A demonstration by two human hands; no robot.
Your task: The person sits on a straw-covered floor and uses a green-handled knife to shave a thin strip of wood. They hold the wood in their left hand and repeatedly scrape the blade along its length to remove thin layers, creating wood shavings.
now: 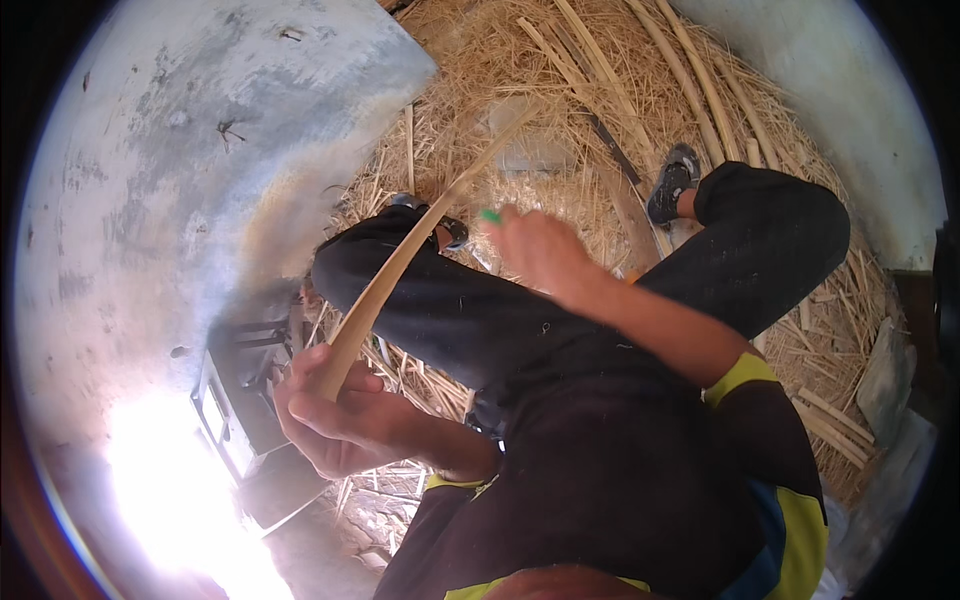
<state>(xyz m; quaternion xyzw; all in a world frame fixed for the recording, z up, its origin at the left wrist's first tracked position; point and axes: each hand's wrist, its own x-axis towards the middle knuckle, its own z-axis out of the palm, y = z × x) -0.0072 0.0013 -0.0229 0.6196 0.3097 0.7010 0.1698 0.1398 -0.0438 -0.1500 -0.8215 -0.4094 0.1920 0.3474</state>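
Observation:
My left hand (335,415) is closed round the near, broad end of a long, pale bamboo strip (400,262). The strip slants up and away to the right, growing narrower toward its far end, and passes above my left leg. Right of the strip, apart from it, my right hand (545,252) is closed and a little smeared by motion. A small green piece (490,215) sticks out from its fingers; the rest of that thing is hidden in the fist.
Straw-like shavings (460,110) cover the floor around my crossed legs (740,260). Long poles (690,80) lie at the far right, cut sticks (835,430) at the near right. A pale wall (200,150) and a dark box-like object (235,410) stand at left, beside bright light.

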